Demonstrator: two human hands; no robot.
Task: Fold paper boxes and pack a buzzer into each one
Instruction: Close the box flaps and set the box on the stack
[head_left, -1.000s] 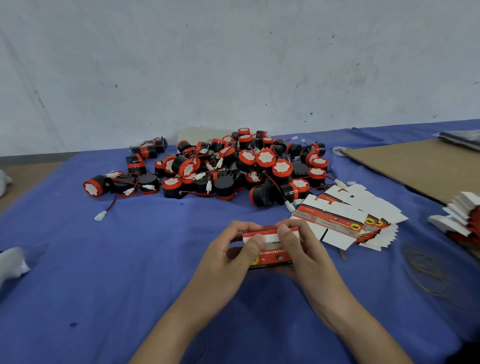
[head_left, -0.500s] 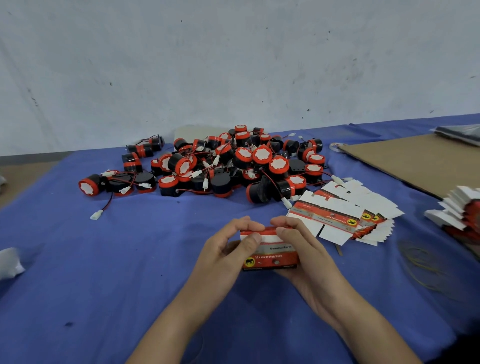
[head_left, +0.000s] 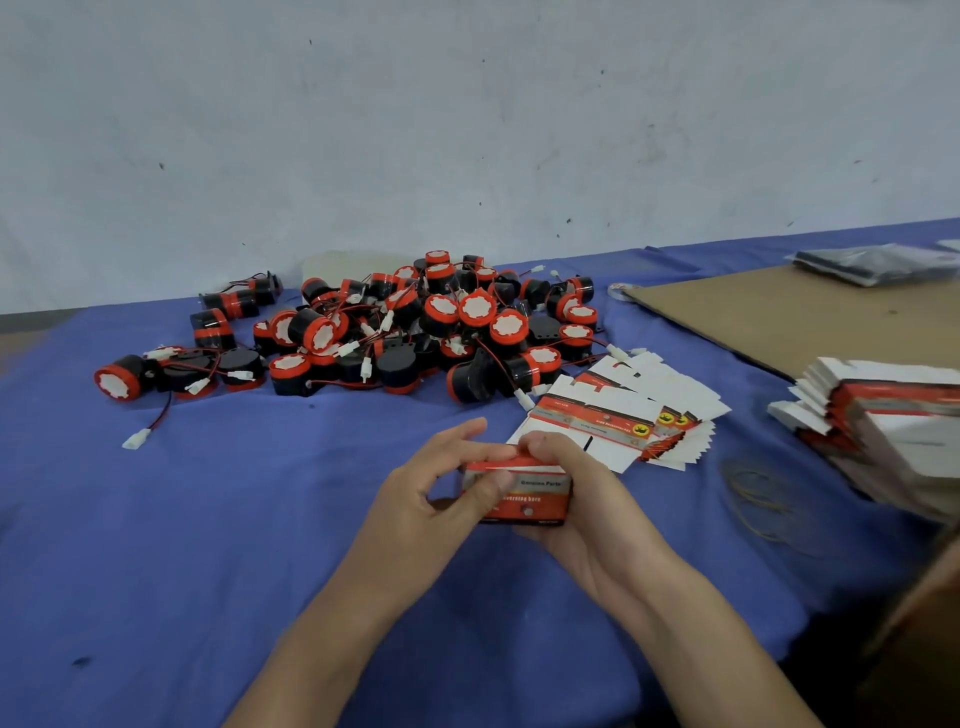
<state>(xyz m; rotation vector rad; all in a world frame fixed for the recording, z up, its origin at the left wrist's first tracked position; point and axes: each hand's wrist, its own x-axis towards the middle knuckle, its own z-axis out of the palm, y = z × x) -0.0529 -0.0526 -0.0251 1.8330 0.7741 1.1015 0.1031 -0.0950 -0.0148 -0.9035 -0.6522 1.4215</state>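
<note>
Since half a second ago the left thumb has slid off the top edge of the box (head_left: 524, 493) onto its front left corner, and the box has tipped slightly toward me. I keep it lifted over the near middle of the surface (head_left: 208, 519), so both ends stay reachable. The left hand (head_left: 421, 499) pinches the left end, thumb in front and the forefinger stretched out beyond. I judge it is steadying the box. The right hand (head_left: 587, 514) cups it from below, fingers curled over the top rear edge, likely pressing the flap shut. Whether a buzzer is inside, I cannot tell.

The buzzers (head_left: 415, 327) lie heaped toward the far edge, wires tangled. The flat boxes (head_left: 613, 410) are fanned between the heap and the right hand, handy for the next pick. A bigger stack (head_left: 893, 415) sits at the right edge.
</note>
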